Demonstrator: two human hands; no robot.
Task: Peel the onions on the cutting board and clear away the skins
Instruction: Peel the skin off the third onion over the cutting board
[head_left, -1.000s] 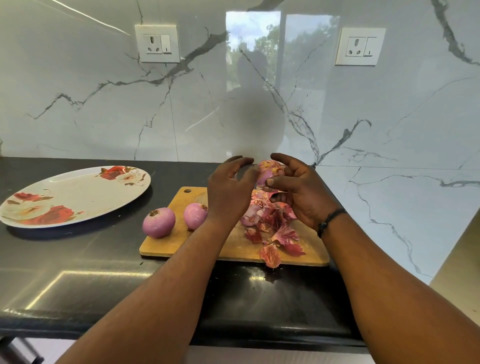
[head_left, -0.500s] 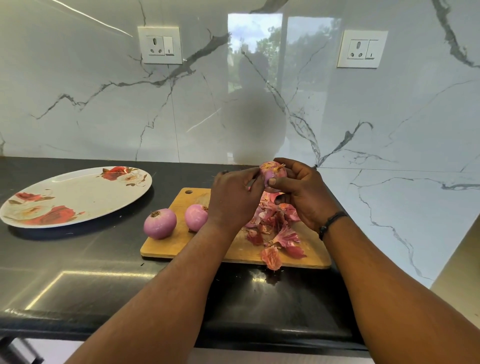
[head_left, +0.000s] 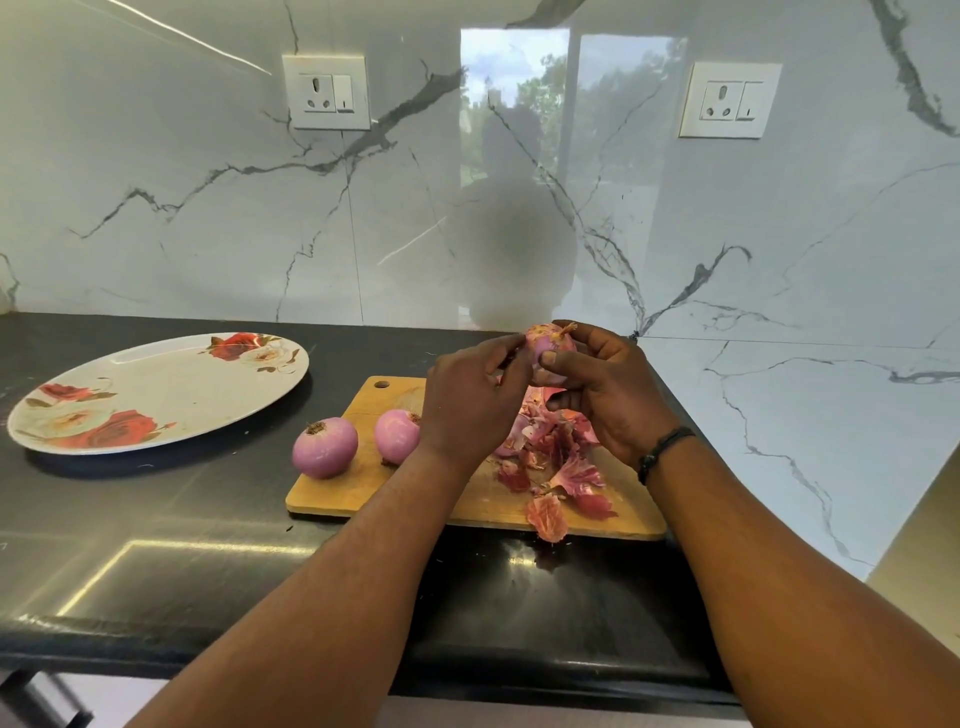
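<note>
The right hand (head_left: 605, 395) has its thumb and curled fingers wrapped round a partly skinned onion (head_left: 551, 345), held up in the air above the far edge of the cutting board (head_left: 363, 496); papery scraps cling near its top. The left hand (head_left: 470, 402) meets it from the side, fingertips drawn narrow against the onion as if pinching a strip of skin — though what lies between them is too small to make out. Below the hands, a heap of loose skins (head_left: 558, 467) lies on the right half of the board, one piece overhanging the near edge. Two peeled onions (head_left: 325, 447) sit at the board's left end. So the peeling looks well along — this onion is unfinished, and the skins are not yet cleared. A flowered plate (head_left: 156, 395) lies well apart on the dark counter (head_left: 156, 519).
</note>
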